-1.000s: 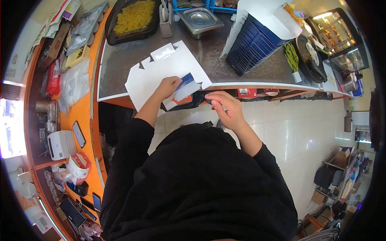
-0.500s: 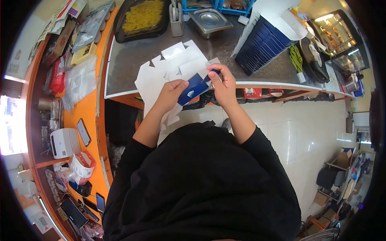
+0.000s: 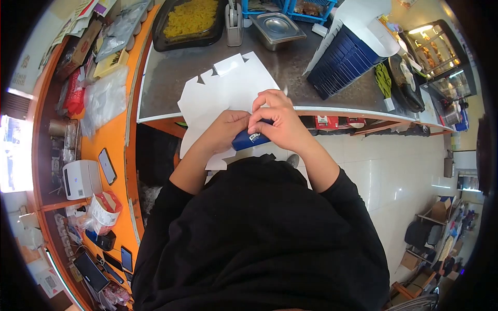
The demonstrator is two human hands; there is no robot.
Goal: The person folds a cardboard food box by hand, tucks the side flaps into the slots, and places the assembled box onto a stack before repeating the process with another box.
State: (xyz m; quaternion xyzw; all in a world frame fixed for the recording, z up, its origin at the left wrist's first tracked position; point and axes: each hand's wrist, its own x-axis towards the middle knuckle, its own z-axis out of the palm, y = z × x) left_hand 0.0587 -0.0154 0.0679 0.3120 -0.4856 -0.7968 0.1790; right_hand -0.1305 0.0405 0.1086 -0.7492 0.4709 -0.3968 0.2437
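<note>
A flat cardboard box blank [image 3: 223, 88], white on its inner face with cut slots and tabs, lies partly on the counter and hangs over its front edge. Its near end shows a blue printed panel [image 3: 249, 140] with a small white logo, between my two hands. My left hand [image 3: 226, 130] is closed on the panel's left side, thumb on top. With bent fingers my right hand [image 3: 277, 116] pinches the panel's upper right part; its fingertips nearly meet the left thumb. The fold under the fingers is partly hidden.
On the dark counter [image 3: 171, 67] are a black tray of yellow food [image 3: 190, 20], a lidded steel pan [image 3: 277, 28] and a stack of blue-and-white boxes [image 3: 342, 62]. An orange side counter [image 3: 111, 140] with a phone [image 3: 107, 166] runs along the left.
My right hand has moved in toward the left, its fingers now bent over the blue panel. The panel has turned flatter and is more covered by the hands.
</note>
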